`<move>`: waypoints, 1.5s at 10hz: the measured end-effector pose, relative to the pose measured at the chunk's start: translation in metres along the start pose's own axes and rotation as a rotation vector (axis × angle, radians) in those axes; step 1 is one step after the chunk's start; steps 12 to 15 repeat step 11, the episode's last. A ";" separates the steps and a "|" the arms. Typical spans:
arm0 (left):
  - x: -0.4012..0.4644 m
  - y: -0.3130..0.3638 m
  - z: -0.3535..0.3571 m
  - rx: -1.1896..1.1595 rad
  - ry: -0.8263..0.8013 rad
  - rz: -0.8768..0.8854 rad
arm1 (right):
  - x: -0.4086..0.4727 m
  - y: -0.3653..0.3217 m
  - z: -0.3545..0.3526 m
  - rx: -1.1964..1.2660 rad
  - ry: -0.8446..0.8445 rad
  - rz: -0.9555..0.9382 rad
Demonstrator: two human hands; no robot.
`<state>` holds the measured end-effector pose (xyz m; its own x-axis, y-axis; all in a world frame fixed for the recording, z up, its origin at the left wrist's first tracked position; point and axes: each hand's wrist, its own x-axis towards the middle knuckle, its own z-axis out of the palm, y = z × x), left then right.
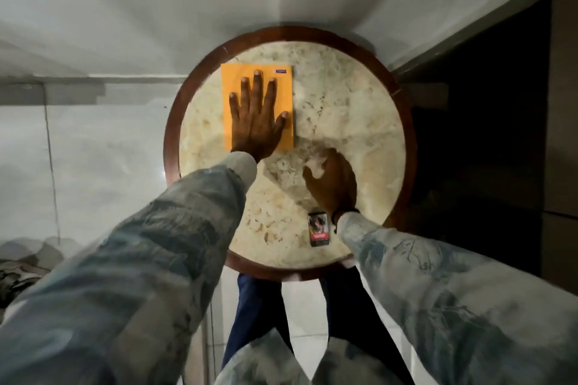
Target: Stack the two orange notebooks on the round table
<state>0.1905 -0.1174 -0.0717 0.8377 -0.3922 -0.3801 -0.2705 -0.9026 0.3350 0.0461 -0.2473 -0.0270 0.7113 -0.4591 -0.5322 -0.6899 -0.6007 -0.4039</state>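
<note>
On the far left, at about nine o'clock from the counter (359, 97), pale floor tiles (103, 159) stretch away, with a heap of crumpled cloth (22, 266) low at eight o'clock. Next comes the left sleeve (162, 244), patterned in washed-out blue-grey, reaching up toward the counter's ten o'clock sector. At its end the left hand (255, 122) lies flat, palm down, fingers spread wide and gripping nothing, pressed on an orange notebook (231, 81). That notebook rests flat on the marbled stone top between ten and eleven o'clock, its long sides running toward twelve, a small dark label near its far right corner. Only one orange cover shows; whether a second lies beneath it cannot be told. A dark wooden rim rings the round counter. Toward the centre and slightly to five o'clock, the right hand (333, 183) hovers with fingers loosely curled and blurred; it holds nothing visible. Just beside its wrist, at about six o'clock, a small dark packet (318, 230) lies flat on the stone. Further right, the right sleeve (438, 291) comes in from four o'clock, and beyond it, at three o'clock, is a dark doorway (488, 134).
</note>
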 end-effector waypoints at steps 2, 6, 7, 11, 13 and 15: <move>0.006 -0.008 0.028 0.100 -0.011 -0.009 | -0.065 0.058 0.033 -0.139 -0.114 0.112; 0.011 -0.012 0.032 0.100 0.017 -0.006 | 0.055 0.004 -0.008 0.073 0.217 -0.012; 0.012 -0.012 0.035 0.100 0.025 -0.002 | 0.109 -0.017 -0.026 0.078 0.340 -0.086; 0.004 0.000 0.010 0.128 -0.018 -0.003 | 0.116 -0.041 -0.093 0.279 0.335 -0.153; 0.004 0.000 0.010 0.128 -0.018 -0.003 | 0.116 -0.041 -0.093 0.279 0.335 -0.153; 0.004 0.000 0.010 0.128 -0.018 -0.003 | 0.116 -0.041 -0.093 0.279 0.335 -0.153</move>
